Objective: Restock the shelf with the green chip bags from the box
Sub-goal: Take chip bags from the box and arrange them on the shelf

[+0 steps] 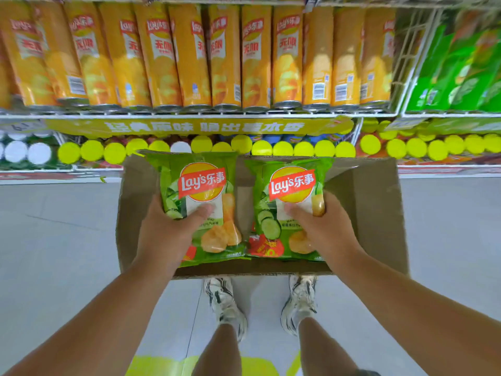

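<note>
Body in view: two forearms, two hands, two lower legs, two feet.

Left hand (165, 234) and right hand (322, 229): bare, no gloves, no rings, no watch or wristband visible. Forearms bare all the way to the frame edge, so no sleeve shows.

Legs bare from the frame bottom down to the ankles; no trouser hem or shorts in view.

Footwear: left sneaker (225, 302) and right sneaker (299, 302), matching pair of chunky runners, white and light grey mesh with dark grey or black overlay strips, white laces. Blurred, so no logo readable. Socks: cannot tell.
</note>
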Tool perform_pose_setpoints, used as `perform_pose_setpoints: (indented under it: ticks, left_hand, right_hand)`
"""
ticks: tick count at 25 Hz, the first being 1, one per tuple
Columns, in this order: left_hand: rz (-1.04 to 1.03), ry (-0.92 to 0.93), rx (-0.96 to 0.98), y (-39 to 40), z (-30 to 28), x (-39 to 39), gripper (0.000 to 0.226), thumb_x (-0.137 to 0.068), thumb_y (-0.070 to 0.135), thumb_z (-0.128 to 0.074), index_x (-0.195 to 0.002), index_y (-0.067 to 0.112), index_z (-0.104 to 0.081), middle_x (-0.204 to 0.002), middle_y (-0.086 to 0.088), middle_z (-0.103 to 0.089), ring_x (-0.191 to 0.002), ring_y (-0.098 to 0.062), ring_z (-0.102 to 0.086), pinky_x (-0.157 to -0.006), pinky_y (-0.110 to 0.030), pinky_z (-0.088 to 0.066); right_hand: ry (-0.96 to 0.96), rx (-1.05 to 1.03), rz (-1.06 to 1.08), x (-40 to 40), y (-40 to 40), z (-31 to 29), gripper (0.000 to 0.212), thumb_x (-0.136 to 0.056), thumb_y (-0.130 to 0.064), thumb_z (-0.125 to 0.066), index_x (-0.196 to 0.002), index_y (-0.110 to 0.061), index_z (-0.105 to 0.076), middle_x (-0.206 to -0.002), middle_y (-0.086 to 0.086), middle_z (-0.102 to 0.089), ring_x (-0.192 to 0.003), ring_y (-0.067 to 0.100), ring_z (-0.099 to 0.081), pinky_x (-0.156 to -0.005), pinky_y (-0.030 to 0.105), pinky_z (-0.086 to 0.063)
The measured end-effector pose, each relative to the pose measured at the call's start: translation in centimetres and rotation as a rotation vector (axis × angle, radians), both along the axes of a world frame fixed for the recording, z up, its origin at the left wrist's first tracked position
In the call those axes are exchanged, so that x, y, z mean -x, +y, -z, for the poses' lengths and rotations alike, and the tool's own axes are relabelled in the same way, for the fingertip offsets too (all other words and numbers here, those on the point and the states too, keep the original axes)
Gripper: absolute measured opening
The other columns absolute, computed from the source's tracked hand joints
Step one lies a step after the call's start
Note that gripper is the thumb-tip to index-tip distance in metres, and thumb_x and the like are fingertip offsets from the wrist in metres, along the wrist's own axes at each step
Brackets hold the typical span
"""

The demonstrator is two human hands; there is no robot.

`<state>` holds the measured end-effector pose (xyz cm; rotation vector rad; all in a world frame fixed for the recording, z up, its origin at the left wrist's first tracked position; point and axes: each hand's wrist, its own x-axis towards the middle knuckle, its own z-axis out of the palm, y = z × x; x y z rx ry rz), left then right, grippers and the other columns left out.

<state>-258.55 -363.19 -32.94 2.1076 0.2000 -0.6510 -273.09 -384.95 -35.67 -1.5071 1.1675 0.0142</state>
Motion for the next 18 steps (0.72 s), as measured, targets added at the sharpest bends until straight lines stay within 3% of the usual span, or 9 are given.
perform_pose_setpoints:
  ticks: [2, 4, 7, 12, 15, 18]
  left_hand:
    - [0.034, -0.049, 0.043, -0.3, -5.7, 0.7, 0.049, -0.07, 0.038, -0.088, -0.101, 0.055, -0.055, -0.077, 0.035, -0.067, -0.077, 0.018, -0.062, -0.057, -0.005, -0.041]
    - [0.074, -0.129, 0.052, -0.6, -11.2, 1.1, 0.061, -0.067, 0.044, -0.089, -0.108, 0.065, -0.049, -0.09, 0.029, -0.07, -0.081, 0.015, -0.063, -0.062, -0.009, -0.044]
    - [0.057, -0.162, 0.102, 0.0, -17.4, 1.9, 0.059, -0.069, 0.041, -0.089, -0.116, 0.041, -0.053, -0.094, 0.021, -0.069, -0.078, 0.013, -0.063, -0.059, -0.011, -0.044]
    - [0.007, -0.227, 0.229, -0.3, -27.5, 2.7, 0.062, -0.07, 0.046, -0.086, -0.118, 0.042, -0.047, -0.095, 0.027, -0.064, -0.086, -0.001, -0.06, -0.074, -0.031, -0.047]
    - [0.054, -0.301, 0.272, -0.9, -32.2, 2.0, 0.085, -0.062, 0.063, -0.085, -0.134, 0.042, -0.046, -0.114, 0.016, -0.069, -0.104, -0.018, -0.064, -0.088, -0.041, -0.051]
    - [0.099, -0.375, 0.362, -1.3, -37.2, 0.9, 0.091, -0.065, 0.061, -0.084, -0.142, 0.038, -0.041, -0.134, 0.003, -0.061, -0.125, -0.027, -0.056, -0.096, -0.042, -0.046]
  right_hand:
    - [-0.053, 0.049, 0.019, 0.9, 0.5, -5.2, 0.035, -0.078, -0.044, -0.083, -0.107, -0.033, -0.066, -0.089, -0.021, -0.075, -0.081, 0.001, -0.071, -0.067, 0.035, -0.062]
    - [-0.1, 0.085, 0.033, 1.4, 0.4, -10.8, 0.036, -0.08, -0.047, -0.082, -0.11, -0.034, -0.066, -0.091, -0.021, -0.075, -0.082, 0.001, -0.071, -0.063, 0.028, -0.057]
    - [-0.159, 0.141, 0.013, 2.0, -0.1, -18.2, 0.032, -0.079, -0.051, -0.08, -0.105, -0.039, -0.065, -0.091, -0.021, -0.075, -0.083, 0.005, -0.071, -0.067, 0.03, -0.051]
    - [-0.288, 0.282, 0.035, 3.3, -0.7, -30.0, 0.032, -0.08, -0.047, -0.081, -0.108, -0.037, -0.067, -0.095, -0.019, -0.075, -0.087, -0.001, -0.069, -0.074, 0.028, -0.052]
    - [-0.365, 0.352, 0.073, 3.8, -0.3, -35.5, 0.028, -0.081, -0.041, -0.081, -0.105, -0.035, -0.068, -0.089, -0.027, -0.073, -0.08, -0.009, -0.066, -0.065, 0.015, -0.045]
    - [-0.424, 0.391, 0.103, 3.3, -0.1, -40.2, 0.025, -0.08, -0.04, -0.082, -0.101, -0.036, -0.068, -0.085, -0.029, -0.073, -0.077, -0.01, -0.066, -0.068, 0.024, -0.047]
